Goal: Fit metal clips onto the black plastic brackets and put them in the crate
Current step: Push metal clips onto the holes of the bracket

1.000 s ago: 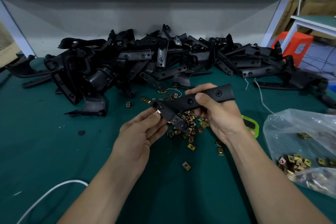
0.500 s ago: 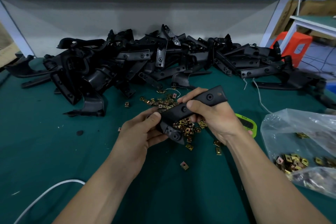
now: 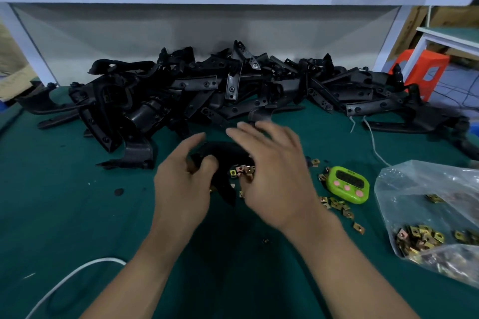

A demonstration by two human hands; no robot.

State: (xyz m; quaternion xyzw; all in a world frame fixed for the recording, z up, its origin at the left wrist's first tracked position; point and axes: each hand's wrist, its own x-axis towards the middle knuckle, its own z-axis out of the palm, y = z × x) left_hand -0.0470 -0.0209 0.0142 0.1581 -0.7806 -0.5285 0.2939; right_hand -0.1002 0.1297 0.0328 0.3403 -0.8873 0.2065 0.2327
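Lying beneath right hand, black bracket, fingers spread wide, left hand touching it, grip unclear.

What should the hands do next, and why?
Probably the right hand should dip and pinch one of the metal clips heaped just under it. Its fingers are spread and seem to hold nothing, while the left hand grips the black bracket beside that heap. The picture is blurry, so this is a guess.
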